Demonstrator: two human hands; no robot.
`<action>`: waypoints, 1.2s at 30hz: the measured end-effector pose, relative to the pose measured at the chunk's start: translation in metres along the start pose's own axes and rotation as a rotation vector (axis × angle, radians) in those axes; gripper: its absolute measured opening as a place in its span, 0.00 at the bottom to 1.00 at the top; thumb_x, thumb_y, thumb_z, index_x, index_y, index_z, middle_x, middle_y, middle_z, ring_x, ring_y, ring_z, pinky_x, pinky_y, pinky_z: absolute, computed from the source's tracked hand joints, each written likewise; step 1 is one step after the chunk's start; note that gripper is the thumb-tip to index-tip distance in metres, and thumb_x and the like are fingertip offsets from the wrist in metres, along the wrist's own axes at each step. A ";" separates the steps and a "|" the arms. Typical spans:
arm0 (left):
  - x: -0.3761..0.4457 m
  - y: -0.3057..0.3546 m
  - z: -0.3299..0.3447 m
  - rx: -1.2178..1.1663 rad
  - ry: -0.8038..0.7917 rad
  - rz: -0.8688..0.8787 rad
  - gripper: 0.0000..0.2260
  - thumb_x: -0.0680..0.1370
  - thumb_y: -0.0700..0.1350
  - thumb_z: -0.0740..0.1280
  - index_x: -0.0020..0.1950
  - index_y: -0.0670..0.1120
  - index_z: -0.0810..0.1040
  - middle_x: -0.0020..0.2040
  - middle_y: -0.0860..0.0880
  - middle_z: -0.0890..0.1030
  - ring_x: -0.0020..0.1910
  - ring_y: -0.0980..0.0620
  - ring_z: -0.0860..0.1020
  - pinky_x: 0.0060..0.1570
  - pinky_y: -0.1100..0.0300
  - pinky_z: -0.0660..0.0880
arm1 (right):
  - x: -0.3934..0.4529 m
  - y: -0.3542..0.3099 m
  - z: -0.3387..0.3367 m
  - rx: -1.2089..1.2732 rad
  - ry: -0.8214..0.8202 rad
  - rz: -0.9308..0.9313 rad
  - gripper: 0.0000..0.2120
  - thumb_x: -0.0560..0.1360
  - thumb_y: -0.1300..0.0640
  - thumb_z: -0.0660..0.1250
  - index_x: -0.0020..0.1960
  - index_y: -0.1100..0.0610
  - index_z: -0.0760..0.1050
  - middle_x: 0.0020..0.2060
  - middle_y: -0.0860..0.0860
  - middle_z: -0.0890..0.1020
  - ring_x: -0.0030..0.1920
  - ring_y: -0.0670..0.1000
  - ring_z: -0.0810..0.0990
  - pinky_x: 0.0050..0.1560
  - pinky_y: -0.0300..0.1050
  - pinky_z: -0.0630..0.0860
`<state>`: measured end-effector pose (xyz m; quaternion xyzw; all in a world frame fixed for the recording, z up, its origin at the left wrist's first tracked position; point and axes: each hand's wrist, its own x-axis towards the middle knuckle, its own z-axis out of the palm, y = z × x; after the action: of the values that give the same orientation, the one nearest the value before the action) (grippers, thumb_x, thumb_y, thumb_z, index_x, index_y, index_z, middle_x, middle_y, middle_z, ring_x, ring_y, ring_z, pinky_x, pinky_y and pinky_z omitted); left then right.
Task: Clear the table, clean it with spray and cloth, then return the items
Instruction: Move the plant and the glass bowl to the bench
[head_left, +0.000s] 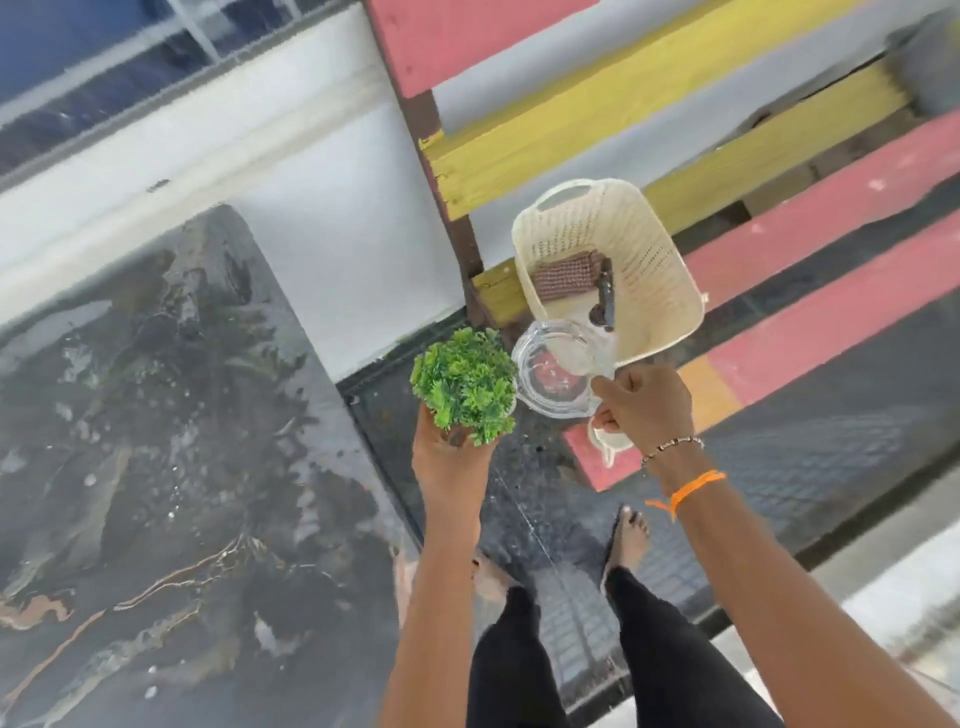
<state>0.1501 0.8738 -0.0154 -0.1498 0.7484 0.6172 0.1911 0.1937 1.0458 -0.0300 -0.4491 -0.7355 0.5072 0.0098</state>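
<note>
My left hand (451, 457) holds a small green artificial plant (465, 385) from below, just off the right edge of the dark marble-patterned table (156, 467). My right hand (641, 408) grips a clear glass ashtray (558, 374) by its rim, and a white cup (605, 441) shows under the same hand. Both hands hover near a cream plastic basket (649, 249) that stands on the red, yellow and pink slatted bench (831, 208). Inside the basket lie a brown checked cloth (566, 275) and a dark object (605, 301).
The bench fills the upper right. A white wall and a window ledge run behind the table at the upper left. My legs and feet stand on a dark tiled floor (753, 467) between table and bench.
</note>
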 end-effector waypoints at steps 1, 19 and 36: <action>-0.006 -0.004 0.019 0.023 -0.031 -0.014 0.26 0.66 0.35 0.76 0.62 0.49 0.75 0.51 0.52 0.82 0.38 0.70 0.79 0.38 0.76 0.75 | 0.007 0.014 -0.019 -0.019 0.020 0.015 0.19 0.69 0.57 0.68 0.25 0.57 0.64 0.16 0.47 0.76 0.29 0.53 0.82 0.35 0.45 0.77; -0.008 -0.108 0.305 0.588 -0.300 0.120 0.19 0.64 0.47 0.77 0.51 0.45 0.79 0.47 0.47 0.82 0.48 0.49 0.79 0.46 0.60 0.74 | 0.159 0.224 -0.177 -0.129 0.195 0.362 0.13 0.71 0.55 0.65 0.31 0.60 0.72 0.16 0.48 0.77 0.18 0.36 0.72 0.29 0.37 0.71; 0.032 -0.172 0.368 0.567 -0.212 0.053 0.14 0.69 0.38 0.72 0.54 0.42 0.77 0.48 0.44 0.82 0.47 0.48 0.78 0.47 0.56 0.75 | 0.229 0.285 -0.159 -0.036 0.163 0.418 0.15 0.69 0.61 0.63 0.28 0.54 0.63 0.35 0.62 0.84 0.39 0.56 0.84 0.42 0.49 0.79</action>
<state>0.2382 1.2016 -0.2404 -0.0056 0.8704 0.4006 0.2861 0.3170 1.3403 -0.2691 -0.6313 -0.6323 0.4469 -0.0441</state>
